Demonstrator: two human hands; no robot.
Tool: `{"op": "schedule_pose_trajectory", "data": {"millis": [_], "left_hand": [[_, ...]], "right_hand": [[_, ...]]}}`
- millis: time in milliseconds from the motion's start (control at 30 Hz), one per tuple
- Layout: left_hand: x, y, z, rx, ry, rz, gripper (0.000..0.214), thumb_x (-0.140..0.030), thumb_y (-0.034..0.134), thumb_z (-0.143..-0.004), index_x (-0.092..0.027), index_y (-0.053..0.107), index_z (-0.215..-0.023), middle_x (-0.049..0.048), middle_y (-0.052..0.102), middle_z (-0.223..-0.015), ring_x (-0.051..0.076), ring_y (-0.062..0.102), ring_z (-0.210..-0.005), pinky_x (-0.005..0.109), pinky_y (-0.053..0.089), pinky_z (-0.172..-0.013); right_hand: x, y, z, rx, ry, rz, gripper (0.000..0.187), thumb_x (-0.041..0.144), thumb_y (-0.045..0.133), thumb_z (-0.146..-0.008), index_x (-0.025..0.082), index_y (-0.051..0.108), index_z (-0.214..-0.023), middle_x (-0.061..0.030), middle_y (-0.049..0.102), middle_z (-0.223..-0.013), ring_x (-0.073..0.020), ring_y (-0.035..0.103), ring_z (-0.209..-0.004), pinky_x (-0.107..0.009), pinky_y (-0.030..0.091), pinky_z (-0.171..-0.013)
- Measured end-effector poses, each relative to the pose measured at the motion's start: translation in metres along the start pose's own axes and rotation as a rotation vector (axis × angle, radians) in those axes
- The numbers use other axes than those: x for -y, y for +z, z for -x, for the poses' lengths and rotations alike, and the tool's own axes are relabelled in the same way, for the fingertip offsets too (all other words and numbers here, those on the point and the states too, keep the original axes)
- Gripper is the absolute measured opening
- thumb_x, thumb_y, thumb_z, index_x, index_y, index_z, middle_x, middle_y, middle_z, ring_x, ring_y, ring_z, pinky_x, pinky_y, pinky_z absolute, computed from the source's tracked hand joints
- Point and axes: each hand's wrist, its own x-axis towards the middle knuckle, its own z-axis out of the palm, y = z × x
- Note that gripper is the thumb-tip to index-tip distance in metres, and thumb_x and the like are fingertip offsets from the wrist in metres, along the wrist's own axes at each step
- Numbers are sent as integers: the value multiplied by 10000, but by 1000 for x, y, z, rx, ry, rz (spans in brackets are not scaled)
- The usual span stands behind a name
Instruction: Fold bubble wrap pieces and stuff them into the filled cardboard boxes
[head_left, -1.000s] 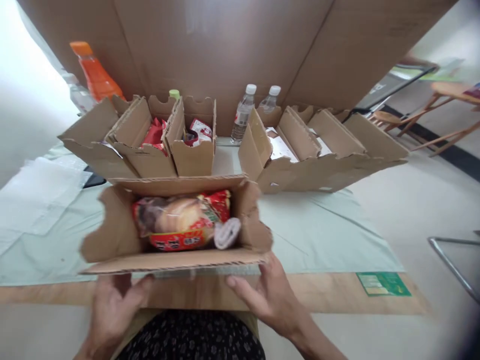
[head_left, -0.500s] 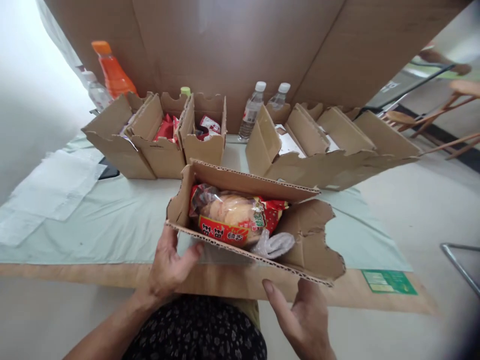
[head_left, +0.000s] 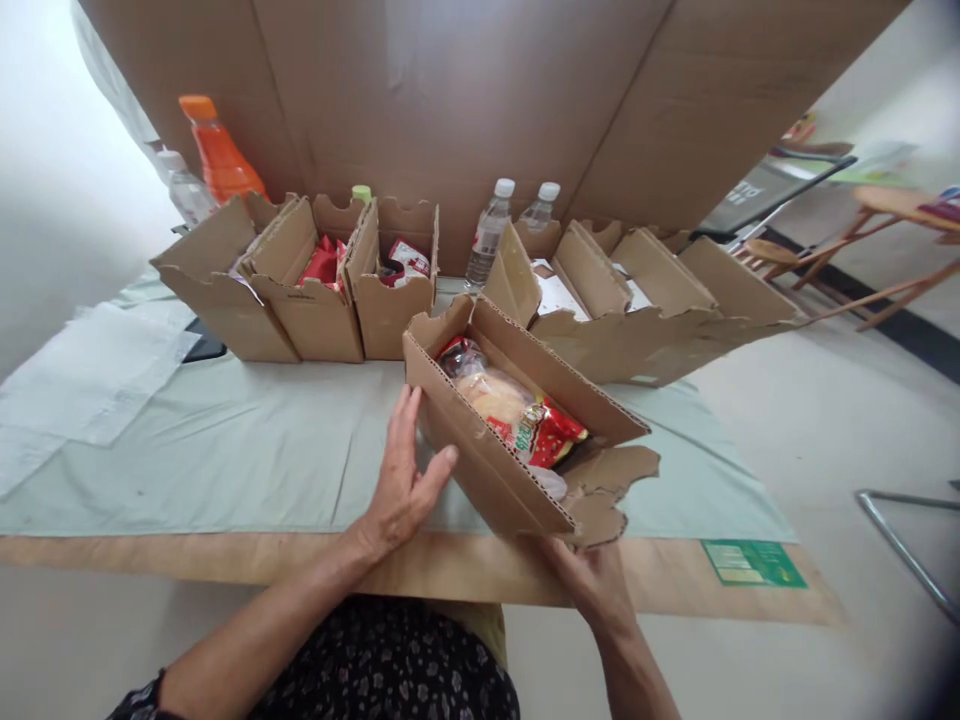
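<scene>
A narrow open-topped cardboard box (head_left: 480, 455) sits slantwise in front of me, its far end pointing left and its notched near end right. Inside lies a red and clear snack bag (head_left: 501, 398) of round pale crackers. Beside the bag shows a bit of clear plastic (head_left: 547, 482). My left hand (head_left: 409, 480) lies with stretched fingers against the box's left side, thumb apart. Under the near right end, my right hand (head_left: 589, 575) grips the box; its fingertips are hidden beneath the cardboard.
Cardboard boxes (head_left: 322, 315) with red packets stand at the back left, and more boxes (head_left: 637, 340) at the back right. Water bottles (head_left: 489, 235) and an orange bottle (head_left: 217, 155) stand behind them. White sheets (head_left: 97, 370) lie left; a green card (head_left: 754, 563) marks the front edge.
The box has turned clockwise, its far end swinging away toward the row of boxes. My left hand has moved right and forward along its side; my right hand has closed under the near end.
</scene>
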Motion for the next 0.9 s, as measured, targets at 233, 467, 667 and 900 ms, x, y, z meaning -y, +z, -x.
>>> {"op": "schedule_pose_trajectory", "data": {"millis": [233, 467, 667, 900], "left_hand": [[-1, 25, 13, 96, 102, 25, 715, -480, 505, -1054, -365, 175, -1678, 83, 93, -1791, 340, 81, -1655, 621, 87, -1328], [1, 28, 17, 165, 199, 72, 810, -489, 550, -1025, -358, 109, -1691, 78, 99, -1791, 366, 110, -1648, 616, 122, -1327], [7, 26, -20, 102, 106, 62, 751, -341, 592, -1003, -300, 237, -1664, 115, 250, -1752, 339, 225, -1623, 595, 180, -1321], [37, 18, -81, -53, -173, -83, 603, -307, 714, -836, -168, 599, -1411, 154, 628, -1271, 317, 647, -1145, 531, 504, -1064]], "right_hand": [[-12, 25, -12, 34, 28, -23, 655, 505, 760, -876, 254, 492, -1418, -148, 646, -1346, -232, 710, -942, -452, 638, -856], [-12, 35, 11, -29, -57, 75, 694, 423, 703, -932, 270, 405, -1540, -172, 607, -1401, -248, 714, -955, -485, 655, -840], [5, 37, -25, 127, -182, 81, 779, 332, 636, -979, 283, 256, -1657, -186, 471, -1594, -316, 553, -1415, -509, 630, -988], [19, 49, -48, 191, -285, 174, 543, 295, 581, -1008, 281, 494, -1544, -152, 519, -1573, -304, 554, -1421, -561, 559, -1107]]}}
